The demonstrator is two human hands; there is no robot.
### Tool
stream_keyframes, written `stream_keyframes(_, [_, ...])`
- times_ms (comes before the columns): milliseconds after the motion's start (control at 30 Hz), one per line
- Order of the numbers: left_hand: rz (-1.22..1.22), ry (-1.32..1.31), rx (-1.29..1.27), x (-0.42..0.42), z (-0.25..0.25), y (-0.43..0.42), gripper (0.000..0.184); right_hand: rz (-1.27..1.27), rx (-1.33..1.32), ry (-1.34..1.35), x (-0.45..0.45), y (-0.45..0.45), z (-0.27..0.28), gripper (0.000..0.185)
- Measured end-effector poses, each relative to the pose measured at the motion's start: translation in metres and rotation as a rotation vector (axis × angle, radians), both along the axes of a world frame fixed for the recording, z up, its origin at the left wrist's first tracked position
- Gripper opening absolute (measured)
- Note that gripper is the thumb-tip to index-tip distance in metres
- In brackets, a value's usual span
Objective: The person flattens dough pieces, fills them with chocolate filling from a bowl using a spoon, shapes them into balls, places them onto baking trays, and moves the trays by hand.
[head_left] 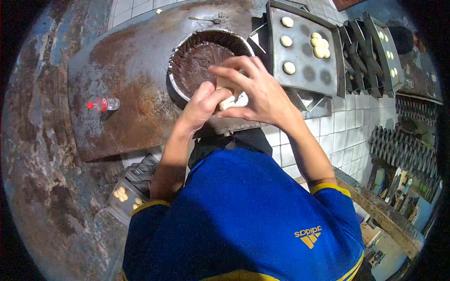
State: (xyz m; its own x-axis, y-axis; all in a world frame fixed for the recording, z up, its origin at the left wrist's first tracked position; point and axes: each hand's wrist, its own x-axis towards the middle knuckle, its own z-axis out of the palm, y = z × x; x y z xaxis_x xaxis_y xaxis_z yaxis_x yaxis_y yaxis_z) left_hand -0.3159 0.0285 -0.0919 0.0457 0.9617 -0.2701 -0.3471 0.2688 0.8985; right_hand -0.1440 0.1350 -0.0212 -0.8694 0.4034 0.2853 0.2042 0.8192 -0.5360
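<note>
A pale piece of dough point(226, 104) is held between my two hands, in front of a round basin point(174, 86) of dark brown filling. My left hand point(202, 107) is closed on the dough from the left, with its thumb up against it. My right hand point(260, 91) curls around the dough from the right, fingers arched over the top and thumb below. The fingers hide part of the dough. Whether filling is inside it cannot be seen. A metal tray point(300, 63) to the right carries several round dough balls point(289, 68), some bunched together.
The basin stands on a stained metal table point(126, 75). A spoon point(205, 20) lies behind it, and a red-capped plastic bottle point(104, 104) lies at left. More stacked trays point(382, 56) with dough stand at far right. Another tray point(123, 206) sits low at left.
</note>
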Motion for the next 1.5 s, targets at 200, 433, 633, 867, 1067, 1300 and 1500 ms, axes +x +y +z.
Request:
stream_keyframes(200, [0.114, -0.362, -0.107, 0.009, 0.027, 0.008, 0.034, -0.052, -0.304, 0.232, 0.004, 0.016, -0.018, 0.032])
stream_keyframes(433, [0.352, -0.157, 0.135, 0.043, 0.055, 0.031, 0.041, -0.165, -1.45, 0.486, 0.037, 0.025, -0.014, 0.033])
stream_keyframes(633, [0.349, -0.253, 0.092, 0.107, 0.081, 0.074, 0.039, -0.387, -1.005, 0.442, 0.08, 0.059, -0.001, 0.028])
stream_keyframes(867, [0.486, 0.509, 0.447, 0.173, 0.103, 0.145, 0.036, 0.006, -1.943, 0.673, 0.153, 0.106, -0.01, 0.033])
stream_keyframes(1067, [0.241, -0.097, 0.505, 0.251, 0.107, 0.197, 0.033, -0.154, -1.449, 0.91, 0.192, 0.115, -0.007, 0.054])
stream_keyframes(1300, [0.394, -0.01, 0.613, 0.314, 0.104, 0.235, 0.051, -0.059, -1.155, 0.882, 0.254, 0.167, -0.013, 0.031])
stream_keyframes(1500, [0.302, 0.2, 0.709, 0.341, 0.103, 0.251, 0.06, -0.238, -1.081, 1.067, 0.275, 0.171, -0.03, 0.042])
